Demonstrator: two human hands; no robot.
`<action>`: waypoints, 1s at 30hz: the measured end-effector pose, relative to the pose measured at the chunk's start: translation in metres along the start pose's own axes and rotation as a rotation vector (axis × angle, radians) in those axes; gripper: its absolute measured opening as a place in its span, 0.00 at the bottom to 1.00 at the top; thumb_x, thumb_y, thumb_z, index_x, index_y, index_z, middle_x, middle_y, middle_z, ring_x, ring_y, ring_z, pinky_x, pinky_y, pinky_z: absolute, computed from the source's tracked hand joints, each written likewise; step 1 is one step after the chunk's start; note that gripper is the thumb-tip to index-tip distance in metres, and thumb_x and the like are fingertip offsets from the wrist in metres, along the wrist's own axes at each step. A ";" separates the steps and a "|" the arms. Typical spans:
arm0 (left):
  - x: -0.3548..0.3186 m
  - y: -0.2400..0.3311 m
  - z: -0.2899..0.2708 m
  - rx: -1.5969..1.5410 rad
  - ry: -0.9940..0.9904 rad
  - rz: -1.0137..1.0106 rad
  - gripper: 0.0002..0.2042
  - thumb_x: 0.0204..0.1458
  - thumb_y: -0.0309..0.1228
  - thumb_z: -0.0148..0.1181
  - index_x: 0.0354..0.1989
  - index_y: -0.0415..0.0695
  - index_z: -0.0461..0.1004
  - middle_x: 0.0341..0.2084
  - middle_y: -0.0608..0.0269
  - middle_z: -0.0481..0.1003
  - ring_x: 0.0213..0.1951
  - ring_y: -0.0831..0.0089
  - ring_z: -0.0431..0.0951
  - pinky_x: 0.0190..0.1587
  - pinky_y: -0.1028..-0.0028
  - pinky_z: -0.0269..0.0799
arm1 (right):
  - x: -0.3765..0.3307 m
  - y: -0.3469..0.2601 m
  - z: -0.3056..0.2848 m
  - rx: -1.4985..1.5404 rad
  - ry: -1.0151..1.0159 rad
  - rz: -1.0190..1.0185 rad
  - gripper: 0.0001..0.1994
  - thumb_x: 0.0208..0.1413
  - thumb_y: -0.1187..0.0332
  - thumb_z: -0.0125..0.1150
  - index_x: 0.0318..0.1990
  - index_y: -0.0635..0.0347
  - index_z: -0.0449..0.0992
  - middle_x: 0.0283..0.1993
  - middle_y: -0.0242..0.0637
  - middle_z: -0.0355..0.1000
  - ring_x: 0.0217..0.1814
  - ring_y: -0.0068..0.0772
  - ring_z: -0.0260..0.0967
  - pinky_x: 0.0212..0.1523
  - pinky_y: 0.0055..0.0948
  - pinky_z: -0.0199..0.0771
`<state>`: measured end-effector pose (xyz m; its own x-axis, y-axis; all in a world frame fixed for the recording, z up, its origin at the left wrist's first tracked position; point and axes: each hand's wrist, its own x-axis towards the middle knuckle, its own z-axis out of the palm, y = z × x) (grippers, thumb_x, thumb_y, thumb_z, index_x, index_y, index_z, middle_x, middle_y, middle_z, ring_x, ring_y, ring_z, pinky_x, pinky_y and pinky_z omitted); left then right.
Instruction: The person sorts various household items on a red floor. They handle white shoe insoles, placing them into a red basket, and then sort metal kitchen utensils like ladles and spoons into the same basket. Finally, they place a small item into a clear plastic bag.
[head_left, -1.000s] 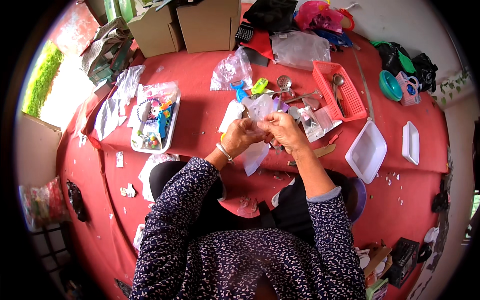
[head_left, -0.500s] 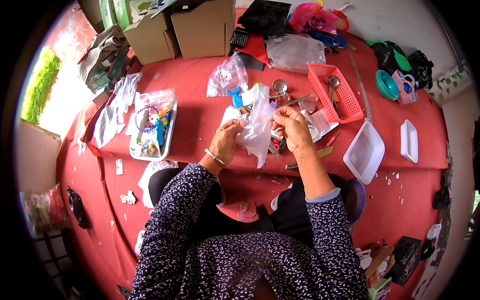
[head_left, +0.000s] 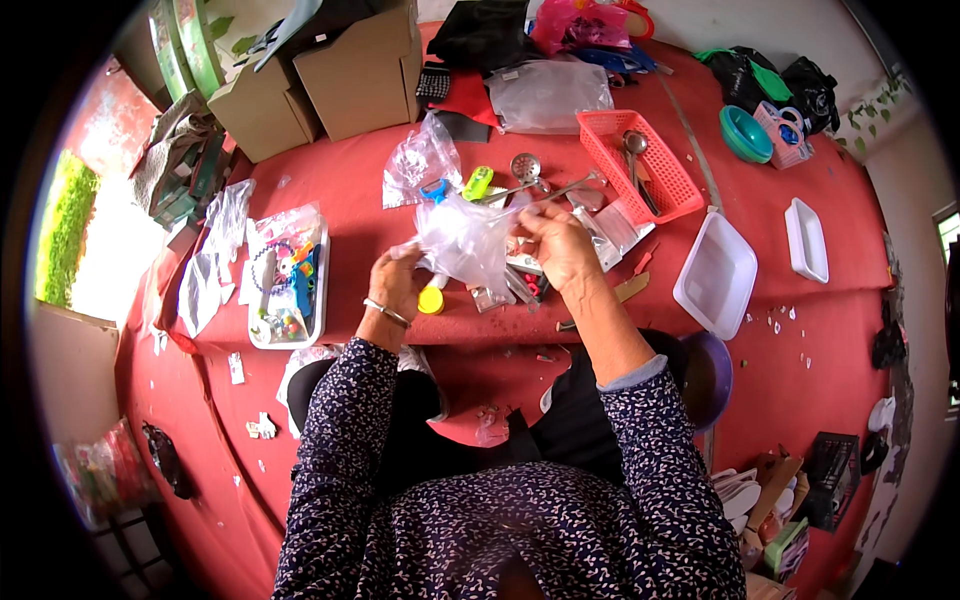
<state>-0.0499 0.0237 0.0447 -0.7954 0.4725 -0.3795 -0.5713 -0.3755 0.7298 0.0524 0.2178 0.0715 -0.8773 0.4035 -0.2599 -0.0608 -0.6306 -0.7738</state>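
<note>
A thin, cloudy plastic bag (head_left: pixel 466 240) is stretched between my two hands above the red-covered surface. My left hand (head_left: pixel 396 284), with a bracelet at the wrist, pinches the bag's left side. On the other side my right hand (head_left: pixel 560 243) grips its upper right edge between thumb and fingers. Behind the bag lie a yellow-green item (head_left: pixel 478 182), a blue item (head_left: pixel 434 190) and a slotted metal ladle (head_left: pixel 525 167). A round yellow lid (head_left: pixel 430 300) rests just below the bag. The bag hides part of the pile beneath it.
To the left stands a white tray (head_left: pixel 318 300) of small toys and beads. A pink basket (head_left: pixel 660 170) with a metal ladle, a white tub (head_left: pixel 716 275) and a narrow white tray (head_left: pixel 807 240) are at the right. Cardboard boxes (head_left: pixel 360 75) stand far back.
Both hands have moved apart, spreading the bag wider, the left one going further left. The yellow-green item and yellow lid now show. The whole view has shifted somewhat.
</note>
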 end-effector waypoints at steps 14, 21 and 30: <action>-0.009 0.014 0.009 0.140 0.095 0.279 0.04 0.49 0.26 0.47 0.23 0.42 0.63 0.12 0.67 0.65 0.13 0.79 0.64 0.16 0.81 0.61 | -0.006 -0.027 -0.022 -1.325 0.448 -0.710 0.11 0.45 0.72 0.50 0.38 0.62 0.68 0.35 0.42 0.68 0.32 0.34 0.68 0.28 0.29 0.68; -0.025 -0.006 0.032 0.519 -0.129 0.332 0.12 0.52 0.32 0.47 0.19 0.40 0.63 0.10 0.68 0.64 0.11 0.82 0.62 0.13 0.82 0.57 | -0.027 -0.002 0.044 -1.287 -0.051 -1.063 0.10 0.44 0.70 0.54 0.37 0.60 0.68 0.35 0.42 0.67 0.32 0.41 0.68 0.30 0.33 0.68; -0.034 0.033 0.030 1.189 -0.551 0.143 0.09 0.45 0.31 0.55 0.21 0.39 0.64 0.12 0.72 0.62 0.14 0.85 0.62 0.14 0.81 0.56 | -0.009 -0.003 0.010 -0.983 -0.031 -0.478 0.09 0.45 0.77 0.44 0.32 0.65 0.71 0.25 0.44 0.70 0.25 0.34 0.69 0.28 0.31 0.67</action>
<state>-0.0360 0.0195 0.0988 -0.4862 0.8542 -0.1842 0.2605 0.3429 0.9025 0.0556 0.2093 0.0825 -0.8769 0.4400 0.1938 -0.0034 0.3973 -0.9177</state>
